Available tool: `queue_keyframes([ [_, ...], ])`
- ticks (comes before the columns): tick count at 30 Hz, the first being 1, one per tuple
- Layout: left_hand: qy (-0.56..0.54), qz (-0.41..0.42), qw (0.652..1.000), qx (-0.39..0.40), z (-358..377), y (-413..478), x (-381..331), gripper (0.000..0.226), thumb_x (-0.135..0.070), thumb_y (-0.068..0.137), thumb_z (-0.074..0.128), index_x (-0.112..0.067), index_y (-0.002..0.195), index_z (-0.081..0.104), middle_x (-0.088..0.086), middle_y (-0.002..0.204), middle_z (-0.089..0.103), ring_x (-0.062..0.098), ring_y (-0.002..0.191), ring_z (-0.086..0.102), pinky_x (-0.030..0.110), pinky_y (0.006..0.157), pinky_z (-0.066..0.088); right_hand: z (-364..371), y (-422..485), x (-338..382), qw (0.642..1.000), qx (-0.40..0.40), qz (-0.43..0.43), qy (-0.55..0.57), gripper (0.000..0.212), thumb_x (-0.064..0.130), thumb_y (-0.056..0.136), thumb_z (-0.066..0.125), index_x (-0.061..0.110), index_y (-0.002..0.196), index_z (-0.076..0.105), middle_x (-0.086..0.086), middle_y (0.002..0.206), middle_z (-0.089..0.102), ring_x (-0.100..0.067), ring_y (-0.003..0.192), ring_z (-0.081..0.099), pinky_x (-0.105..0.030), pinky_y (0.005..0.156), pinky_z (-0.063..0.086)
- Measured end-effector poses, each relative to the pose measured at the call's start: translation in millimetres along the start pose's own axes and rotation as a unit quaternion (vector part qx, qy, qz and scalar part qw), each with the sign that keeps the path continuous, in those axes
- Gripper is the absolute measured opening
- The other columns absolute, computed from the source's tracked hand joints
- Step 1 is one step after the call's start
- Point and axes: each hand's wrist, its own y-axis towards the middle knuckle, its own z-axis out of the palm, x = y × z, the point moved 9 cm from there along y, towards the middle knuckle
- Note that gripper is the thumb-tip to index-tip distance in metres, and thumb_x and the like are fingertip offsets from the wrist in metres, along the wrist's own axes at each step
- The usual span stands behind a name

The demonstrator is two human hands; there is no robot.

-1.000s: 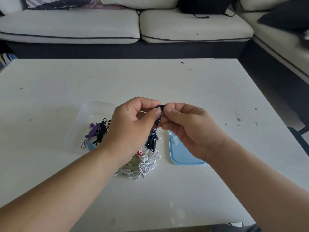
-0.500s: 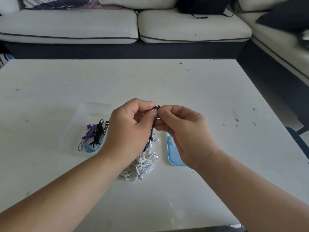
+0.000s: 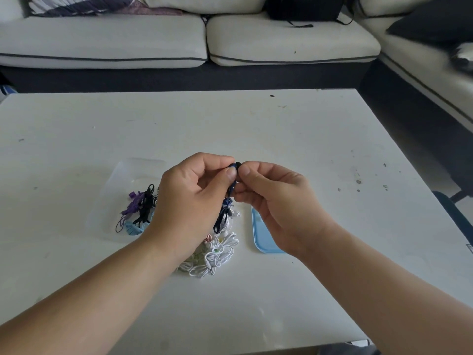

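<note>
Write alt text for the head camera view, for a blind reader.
Left hand and right hand pinch a dark blue cord above a white table. Under them lie white cords, a clear tub of purple and black cords, and a blue lid.

You hold a dark blue cord (image 3: pixel 223 217) clear of the table (image 3: pixel 307 149), its top end pinched between thumb and forefinger of your left hand (image 3: pixel 189 201) and your right hand (image 3: pixel 276 203); it hangs down, slanting slightly left; its lower part is bunched into small loops; it dangles midway between the left and right edges, nearer the near edge.
</note>
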Motion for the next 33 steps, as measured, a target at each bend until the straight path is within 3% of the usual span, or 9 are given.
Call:
queue_keyframes([
  [6, 0.056, 0.032, 0.998, 0.013, 2.5, 1.0, -5.8, 0.016, -0.008, 0.094, 0.073, -0.023, 0.099, 0.076, -0.011, 0.088, 0.078, 0.004, 0.077, 0.074, 0.013, 0.074, 0.054, -7.9, 3.7, 6.6, 0.996, -0.028, -0.023, -0.077, 0.006, 0.004, 0.092, 0.072, -0.001, 0.093, 0.075, -0.012, 0.078, 0.068, -0.021, 0.071, 0.063, -0.028, 0.072, 0.054],
  [11, -0.048, -0.046, 0.998, 0.022, 1.6, 5.6, 10.6, 0.019, -0.007, 0.096, 0.071, -0.023, 0.103, 0.078, 0.005, 0.092, 0.080, 0.028, 0.084, 0.077, 0.042, 0.087, 0.063, 0.5, 3.0, 18.5, 0.997, 0.026, -0.040, -0.067, 0.006, -0.001, 0.092, 0.067, -0.005, 0.092, 0.072, -0.016, 0.078, 0.069, -0.023, 0.068, 0.067, -0.026, 0.069, 0.055],
  [15, -0.081, -0.064, 0.994, 0.034, 4.9, 5.5, 11.0, 0.019, -0.004, 0.096, 0.068, -0.018, 0.105, 0.078, 0.010, 0.091, 0.080, 0.028, 0.081, 0.075, 0.039, 0.085, 0.064, 1.5, 5.4, 22.7, 0.996, 0.046, -0.028, -0.071, 0.002, -0.002, 0.089, 0.069, -0.002, 0.091, 0.070, -0.015, 0.076, 0.069, -0.026, 0.069, 0.065, -0.028, 0.068, 0.056],
  [18, -0.079, -0.068, 0.994, 0.042, 6.0, 5.7, 12.3, 0.017, -0.004, 0.096, 0.069, -0.016, 0.105, 0.078, 0.012, 0.091, 0.079, 0.026, 0.077, 0.073, 0.043, 0.087, 0.063, -0.8, 7.1, 22.1, 0.997, 0.055, -0.008, -0.046, 0.014, -0.005, 0.085, 0.070, 0.000, 0.097, 0.069, -0.012, 0.076, 0.068, -0.022, 0.066, 0.066, -0.029, 0.066, 0.058],
  [22, -0.056, -0.065, 0.995, 0.048, 5.9, 5.8, 14.6, 0.018, -0.005, 0.096, 0.069, -0.017, 0.106, 0.079, 0.010, 0.087, 0.078, 0.021, 0.072, 0.071, 0.046, 0.087, 0.062, 1.8, 5.7, 23.1, 0.993, 0.087, -0.006, -0.078, 0.015, 0.001, 0.081, 0.070, 0.000, 0.095, 0.075, -0.014, 0.078, 0.072, -0.020, 0.067, 0.067, -0.027, 0.067, 0.059],
  [27, -0.048, -0.064, 0.995, 0.053, 5.9, 6.0, 13.4, 0.018, -0.005, 0.096, 0.069, -0.016, 0.107, 0.078, 0.009, 0.091, 0.080, 0.022, 0.077, 0.074, 0.038, 0.084, 0.063, -0.4, 6.4, 20.3, 0.992, 0.100, 0.017, -0.068, 0.016, -0.001, 0.095, 0.060, -0.001, 0.099, 0.075, -0.014, 0.081, 0.073, -0.019, 0.069, 0.068, -0.026, 0.069, 0.060],
  [33, -0.028, -0.061, 0.995, 0.070, 6.7, 4.8, 11.9, 0.017, -0.006, 0.096, 0.069, -0.016, 0.107, 0.078, 0.009, 0.090, 0.080, 0.019, 0.072, 0.072, 0.040, 0.082, 0.063, -2.9, 7.4, 16.8, 0.989, 0.118, 0.047, -0.079, 0.019, 0.006, 0.084, 0.067, -0.002, 0.100, 0.073, -0.011, 0.080, 0.071, -0.019, 0.070, 0.065, -0.025, 0.065, 0.056],
])
